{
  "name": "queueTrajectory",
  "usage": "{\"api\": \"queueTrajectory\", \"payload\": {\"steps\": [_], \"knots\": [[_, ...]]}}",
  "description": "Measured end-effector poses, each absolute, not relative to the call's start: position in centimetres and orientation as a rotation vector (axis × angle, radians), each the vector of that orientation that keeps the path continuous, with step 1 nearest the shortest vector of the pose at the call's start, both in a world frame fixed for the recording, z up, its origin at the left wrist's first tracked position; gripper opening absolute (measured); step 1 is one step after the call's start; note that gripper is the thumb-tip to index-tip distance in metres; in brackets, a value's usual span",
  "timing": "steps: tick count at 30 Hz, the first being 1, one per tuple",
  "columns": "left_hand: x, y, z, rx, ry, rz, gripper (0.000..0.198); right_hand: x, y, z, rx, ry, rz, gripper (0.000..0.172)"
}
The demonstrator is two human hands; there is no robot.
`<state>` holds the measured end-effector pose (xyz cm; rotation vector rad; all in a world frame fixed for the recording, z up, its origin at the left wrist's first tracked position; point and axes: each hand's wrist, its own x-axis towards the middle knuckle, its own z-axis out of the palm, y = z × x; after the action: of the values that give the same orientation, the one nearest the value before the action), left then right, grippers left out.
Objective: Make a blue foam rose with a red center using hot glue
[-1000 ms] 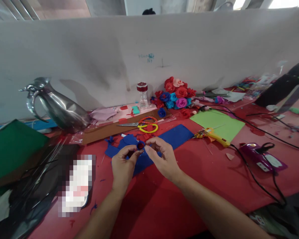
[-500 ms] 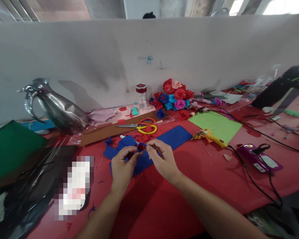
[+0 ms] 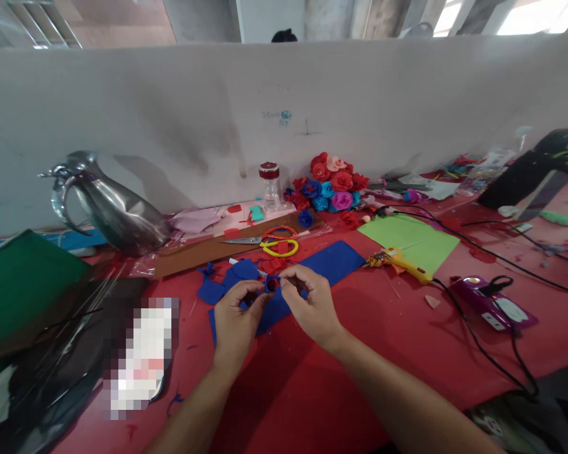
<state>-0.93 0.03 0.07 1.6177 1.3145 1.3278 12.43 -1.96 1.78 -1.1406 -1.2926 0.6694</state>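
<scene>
A small curled blue paper piece [image 3: 272, 285], with red showing inside its loop, is pinched between my two hands. My left hand [image 3: 238, 314] grips its left side between thumb and forefinger. On its right edge, the fingertips of my right hand [image 3: 313, 307] are closed. Beneath the hands lies a long blue paper sheet [image 3: 338, 266], partly covered by them. Cut blue paper pieces [image 3: 239, 271] are scattered just beyond my left hand. Farther off, scissors [image 3: 279, 243] with yellow and orange handles rest partly on a brown strip [image 3: 189, 257].
A yellow glue gun [image 3: 402, 261] lies on a green sheet [image 3: 430, 236], its cable running to a purple power strip [image 3: 495, 304]. Paper roses [image 3: 338, 183] and a lidded jar [image 3: 270, 186] stand against the partition. A metal jug [image 3: 113, 205] and dark bag [image 3: 76, 353] are left.
Both hands stay pinched on the blue paper piece, which has shifted slightly right and down and turned so its loop shows a little differently. The rest of the table is unchanged.
</scene>
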Motion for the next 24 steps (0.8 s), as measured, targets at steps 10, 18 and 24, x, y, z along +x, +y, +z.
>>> {"api": "queueTrajectory", "payload": {"steps": [10, 18, 24], "knots": [[-0.8, 0.0, -0.2, 1.475, 1.298, 1.297, 0.011, 12.4, -1.8, 1.4, -1.126, -1.258, 0.817, 0.015], [-0.4, 0.1, 0.0, 1.261, 1.146, 1.282, 0.011, 12.4, -1.5, 1.2, -1.066, -1.197, 0.908, 0.017], [-0.4, 0.4, 0.3, 0.992, 1.077, 1.275, 0.019, 12.1, -1.0, 0.5, -1.12, -1.231, 0.959, 0.01]]}}
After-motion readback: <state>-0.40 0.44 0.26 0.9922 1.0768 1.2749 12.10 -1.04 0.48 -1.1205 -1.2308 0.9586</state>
